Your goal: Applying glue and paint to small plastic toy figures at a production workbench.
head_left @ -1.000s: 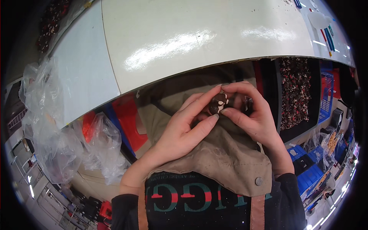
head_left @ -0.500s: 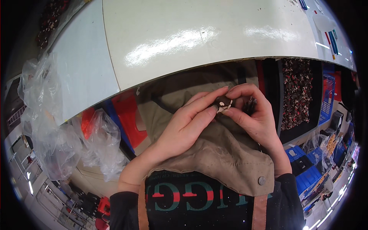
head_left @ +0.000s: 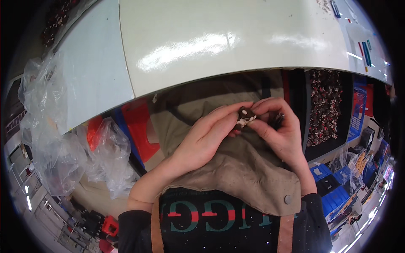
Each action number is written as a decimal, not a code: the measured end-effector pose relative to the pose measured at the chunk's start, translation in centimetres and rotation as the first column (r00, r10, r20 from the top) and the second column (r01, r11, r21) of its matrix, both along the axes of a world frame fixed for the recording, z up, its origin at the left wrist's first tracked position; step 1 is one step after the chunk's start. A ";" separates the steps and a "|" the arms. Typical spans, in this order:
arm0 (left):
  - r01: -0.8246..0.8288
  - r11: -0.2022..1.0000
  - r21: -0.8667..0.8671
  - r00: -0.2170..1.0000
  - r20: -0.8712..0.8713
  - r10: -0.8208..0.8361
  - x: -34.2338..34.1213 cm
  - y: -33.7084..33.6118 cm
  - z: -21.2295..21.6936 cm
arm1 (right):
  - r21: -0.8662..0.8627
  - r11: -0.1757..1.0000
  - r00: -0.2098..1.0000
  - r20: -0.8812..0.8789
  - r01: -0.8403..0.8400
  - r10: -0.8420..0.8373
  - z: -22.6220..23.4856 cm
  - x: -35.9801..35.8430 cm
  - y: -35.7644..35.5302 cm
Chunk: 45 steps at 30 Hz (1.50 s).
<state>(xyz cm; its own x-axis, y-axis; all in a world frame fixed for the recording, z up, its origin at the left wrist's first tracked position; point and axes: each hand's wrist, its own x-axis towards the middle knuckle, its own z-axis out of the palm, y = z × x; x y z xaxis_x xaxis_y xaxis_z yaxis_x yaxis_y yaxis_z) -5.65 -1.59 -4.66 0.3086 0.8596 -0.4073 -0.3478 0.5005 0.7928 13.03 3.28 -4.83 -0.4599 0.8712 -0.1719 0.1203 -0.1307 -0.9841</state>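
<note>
Over on the left a heap of clear plastic bags (head_left: 63,139) slumps below the pale worktop (head_left: 219,38), with red and blue bins (head_left: 137,126) tucked beside them, well apart from the action.

Moving in: the left hand (head_left: 202,141) reaches up and to the right across a tan cloth (head_left: 240,173) on the lap, fingers stretched long and close together, their tips arriving at a small dark brown piece with white bits (head_left: 245,117). The thumb looks to be underneath and the fingertips on top, so it's a light pinch at the piece's left side.

And there's the piece itself, dead centre between the two hands, just under the front edge of the worktop and above the cloth. It's tiny; its long axis seems to run upper left to lower right, but that's hard to be sure of at this size.

From the other side, the right hand (head_left: 280,133) curls in, thumb and forefinger closing on the piece's right end, the remaining fingers folded behind. Something dark sits under those folded fingers; what it is can't be told.

So both hands meet on the piece, neither clearly nearer, fingertips touching it from opposite ends.

Far right: a tray of dark and red small parts (head_left: 325,107) and blue crates (head_left: 333,194) below.
</note>
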 end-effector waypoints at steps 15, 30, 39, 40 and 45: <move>-0.107 0.977 -0.182 0.945 0.287 0.156 -1.1 1.5 19.9 | 0.661 0.704 0.823 0.533 -0.260 -0.196 24.6 -1.1 13.0; -0.194 0.974 -0.119 0.803 0.551 0.228 -0.9 2.6 19.5 | 0.815 0.569 0.793 0.417 -0.109 -0.445 28.7 5.4 21.3; -0.072 0.993 -0.091 0.816 0.567 0.111 -3.5 -3.6 16.9 | 0.753 0.649 0.459 0.540 0.112 -0.705 26.0 16.4 12.4; -0.039 0.996 -0.080 0.752 0.654 0.082 -3.6 -6.1 17.5 | 0.711 0.698 0.382 0.670 -0.085 -0.636 26.6 21.8 10.1; 0.029 1.000 -0.008 0.712 0.702 -0.015 -10.0 -21.0 24.2 | 0.644 0.733 0.156 0.765 -0.219 -0.625 32.8 30.2 -6.5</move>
